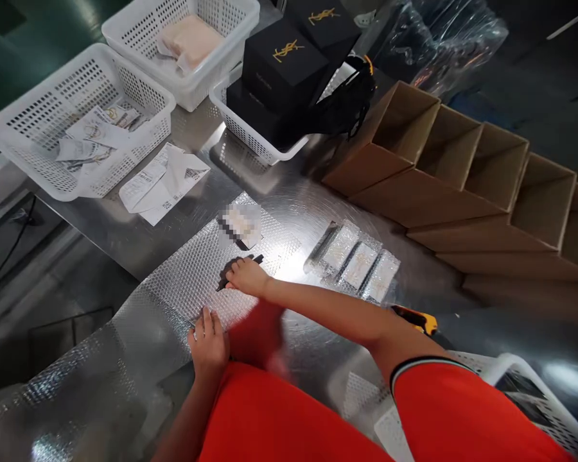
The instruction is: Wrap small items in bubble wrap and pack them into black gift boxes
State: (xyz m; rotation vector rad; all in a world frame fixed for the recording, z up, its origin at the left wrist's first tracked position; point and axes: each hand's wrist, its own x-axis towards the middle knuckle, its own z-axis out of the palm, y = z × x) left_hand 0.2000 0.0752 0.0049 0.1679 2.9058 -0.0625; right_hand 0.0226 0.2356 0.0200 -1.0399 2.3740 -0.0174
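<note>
A long sheet of clear bubble wrap lies across the metal table and hangs off its near left edge. My left hand rests on the near edge of the wrap, its fingers extended and nothing seen in them. Over the middle of the sheet, my right hand is closed round a slim black object, whose ends stick out on both sides; its kind cannot be made out. Just beyond that hand, a small item with a blurred top sits on the wrap. Several bubble-wrapped packs lie side by side to the right.
Folded printed papers lie beside a white basket of slips. Another white basket holds a pinkish bundle. Black boxes stand in a third. Open cardboard cartons line the right, with a yellow-and-black tool nearer.
</note>
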